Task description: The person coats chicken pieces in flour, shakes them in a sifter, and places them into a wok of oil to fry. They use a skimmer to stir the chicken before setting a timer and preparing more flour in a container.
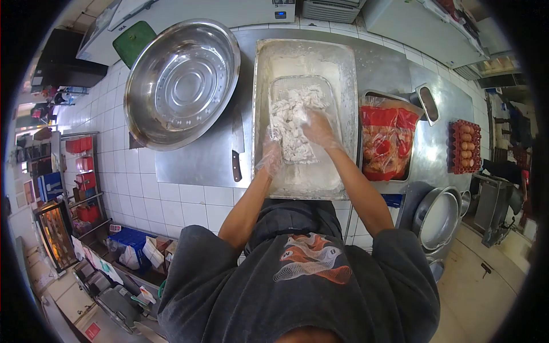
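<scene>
A large metal tray (349,63) dusted with white flour lies in front of me. Inside it sits a wire basket (335,108) heaped with flour-coated pieces (295,132); the flour hides what they are. My left hand (271,152), in a clear plastic glove, is closed at the basket's left edge, with floury fingertips. From the right, my right hand (318,129), also gloved, reaches over the basket. Its fingers are curled down into the coated pieces and partly hidden by them.
A big steel basin (223,94) and a knife (236,166) are on the left. To the right are a pan with a red and clear plastic bag (389,137), a small metal container (427,103) and a tray of eggs (466,146). Metal bowls (437,220) stand lower right.
</scene>
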Tool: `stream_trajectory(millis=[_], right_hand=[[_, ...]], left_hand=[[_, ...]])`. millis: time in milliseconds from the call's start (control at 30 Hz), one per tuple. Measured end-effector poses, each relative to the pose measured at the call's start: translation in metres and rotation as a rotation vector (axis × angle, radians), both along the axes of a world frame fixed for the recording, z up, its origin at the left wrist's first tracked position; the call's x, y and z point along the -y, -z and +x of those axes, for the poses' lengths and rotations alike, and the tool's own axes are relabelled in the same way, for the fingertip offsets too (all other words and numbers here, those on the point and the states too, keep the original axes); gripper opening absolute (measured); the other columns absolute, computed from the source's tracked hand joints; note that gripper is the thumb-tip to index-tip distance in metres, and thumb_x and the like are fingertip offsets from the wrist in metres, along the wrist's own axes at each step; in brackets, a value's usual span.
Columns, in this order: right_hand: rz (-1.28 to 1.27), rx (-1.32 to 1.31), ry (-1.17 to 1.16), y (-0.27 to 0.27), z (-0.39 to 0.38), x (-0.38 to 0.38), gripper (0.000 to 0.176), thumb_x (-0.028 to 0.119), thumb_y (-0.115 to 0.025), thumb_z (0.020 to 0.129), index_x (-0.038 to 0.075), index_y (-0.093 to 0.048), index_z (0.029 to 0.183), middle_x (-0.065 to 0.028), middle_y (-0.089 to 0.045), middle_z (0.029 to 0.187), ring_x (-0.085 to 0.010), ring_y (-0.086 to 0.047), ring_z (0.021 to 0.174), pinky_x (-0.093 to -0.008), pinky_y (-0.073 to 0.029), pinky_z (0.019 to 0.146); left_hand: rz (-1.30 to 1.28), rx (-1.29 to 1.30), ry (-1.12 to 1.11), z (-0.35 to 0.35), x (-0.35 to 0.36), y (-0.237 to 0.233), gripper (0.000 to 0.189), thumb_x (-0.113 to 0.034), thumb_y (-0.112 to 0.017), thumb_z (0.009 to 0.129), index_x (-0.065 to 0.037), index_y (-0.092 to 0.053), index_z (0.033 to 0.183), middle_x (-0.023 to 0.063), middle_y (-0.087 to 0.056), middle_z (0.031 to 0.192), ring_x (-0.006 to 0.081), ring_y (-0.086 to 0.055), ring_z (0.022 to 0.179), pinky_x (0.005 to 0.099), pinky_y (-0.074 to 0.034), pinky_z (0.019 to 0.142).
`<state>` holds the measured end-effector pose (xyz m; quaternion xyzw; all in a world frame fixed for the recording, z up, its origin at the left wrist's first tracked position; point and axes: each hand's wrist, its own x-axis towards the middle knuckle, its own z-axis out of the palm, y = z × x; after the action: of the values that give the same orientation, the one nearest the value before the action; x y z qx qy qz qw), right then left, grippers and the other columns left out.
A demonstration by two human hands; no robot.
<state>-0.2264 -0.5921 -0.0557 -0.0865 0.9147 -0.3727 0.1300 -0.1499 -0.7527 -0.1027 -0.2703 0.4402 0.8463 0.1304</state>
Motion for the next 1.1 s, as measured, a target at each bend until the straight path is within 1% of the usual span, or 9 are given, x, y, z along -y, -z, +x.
stream_trajectory(millis=[167, 367, 467, 600, 733, 833, 967, 1033, 1100], right_hand=[[0.200, -0.187, 0.005, 0.020, -0.043, 0.009, 0.057, 0.014, -0.063, 0.080, 0.000, -0.048, 0.132, -0.0326, -0.046, 0.130, -0.0437, -0.043, 0.124, -0.0447, -0.037, 0.105], [0.123, -0.236, -0.387, 0.001, 0.045, -0.003, 0.055, 0.016, -0.051, 0.085, 0.000, -0.042, 0.137, -0.0354, -0.034, 0.140, -0.0397, -0.041, 0.128, -0.0447, -0.041, 0.102], [0.352, -0.230, -0.191, 0.002, 0.030, -0.007, 0.060, 0.019, -0.052, 0.086, 0.000, -0.036, 0.140, -0.0349, -0.033, 0.141, -0.0398, -0.039, 0.131, -0.0464, -0.035, 0.107], [0.372, -0.284, 0.057, 0.009, -0.003, 0.023, 0.066, 0.027, -0.051, 0.090, -0.002, -0.026, 0.144, -0.0345, -0.038, 0.138, -0.0422, -0.034, 0.133, -0.0507, -0.025, 0.112], [0.134, -0.133, -0.222, -0.045, 0.041, 0.008, 0.063, 0.024, -0.059, 0.086, -0.002, -0.036, 0.139, -0.0338, -0.043, 0.133, -0.0420, -0.039, 0.128, -0.0501, -0.027, 0.110], [0.362, 0.026, -0.072, -0.081, 0.023, 0.003, 0.058, 0.025, -0.060, 0.085, -0.003, -0.043, 0.133, -0.0323, -0.045, 0.132, -0.0419, -0.042, 0.126, -0.0487, -0.029, 0.110], [0.173, -0.243, 0.153, -0.030, 0.011, -0.003, 0.049, 0.022, -0.064, 0.082, 0.000, -0.053, 0.124, -0.0273, -0.053, 0.124, -0.0391, -0.051, 0.116, -0.0477, -0.039, 0.100], [0.092, -0.198, 0.117, -0.026, 0.055, -0.010, 0.044, 0.021, -0.065, 0.081, 0.001, -0.057, 0.119, -0.0256, -0.057, 0.117, -0.0388, -0.053, 0.113, -0.0482, -0.040, 0.097], [0.007, 0.229, -0.075, -0.060, 0.085, -0.022, 0.045, 0.025, -0.065, 0.080, 0.001, -0.057, 0.118, -0.0244, -0.058, 0.117, -0.0391, -0.054, 0.111, -0.0470, -0.040, 0.098]], left_hand=[[-0.119, -0.190, 0.068, 0.024, 0.010, 0.067, 0.042, -0.018, -0.044, 0.100, -0.009, -0.036, 0.141, 0.0094, -0.054, 0.127, 0.0196, -0.057, 0.112, 0.0328, -0.053, 0.092], [-0.104, -0.135, -0.015, 0.006, 0.001, 0.004, 0.044, -0.018, -0.044, 0.101, -0.008, -0.033, 0.142, 0.0106, -0.052, 0.130, 0.0202, -0.055, 0.114, 0.0329, -0.051, 0.095], [-0.005, -0.066, -0.023, 0.007, 0.005, -0.011, 0.041, -0.008, -0.042, 0.099, -0.005, -0.037, 0.139, 0.0097, -0.055, 0.124, 0.0189, -0.059, 0.109, 0.0297, -0.054, 0.090], [-0.143, -0.373, 0.015, 0.008, -0.009, -0.023, 0.043, -0.015, -0.043, 0.100, -0.007, -0.035, 0.141, 0.0100, -0.053, 0.127, 0.0200, -0.055, 0.114, 0.0319, -0.052, 0.092], [-0.018, -0.160, 0.015, -0.003, -0.008, -0.051, 0.049, -0.025, -0.048, 0.099, -0.009, -0.032, 0.142, 0.0098, -0.049, 0.134, 0.0209, -0.051, 0.120, 0.0353, -0.048, 0.099], [0.094, -0.123, 0.038, 0.001, -0.002, -0.043, 0.049, -0.027, -0.049, 0.099, -0.009, -0.033, 0.142, 0.0096, -0.049, 0.133, 0.0209, -0.052, 0.119, 0.0353, -0.048, 0.098], [0.061, -0.100, -0.039, -0.008, -0.008, -0.053, 0.043, -0.019, -0.045, 0.100, -0.008, -0.036, 0.140, 0.0117, -0.054, 0.127, 0.0233, -0.058, 0.111, 0.0385, -0.055, 0.091], [-0.162, -0.133, 0.005, -0.010, -0.001, -0.015, 0.044, -0.017, -0.044, 0.099, -0.009, -0.034, 0.141, 0.0122, -0.053, 0.128, 0.0242, -0.058, 0.111, 0.0390, -0.054, 0.092], [-0.201, -0.179, -0.030, -0.020, 0.001, 0.008, 0.045, -0.015, -0.043, 0.099, -0.008, -0.032, 0.142, 0.0125, -0.052, 0.129, 0.0249, -0.058, 0.111, 0.0392, -0.054, 0.093]])
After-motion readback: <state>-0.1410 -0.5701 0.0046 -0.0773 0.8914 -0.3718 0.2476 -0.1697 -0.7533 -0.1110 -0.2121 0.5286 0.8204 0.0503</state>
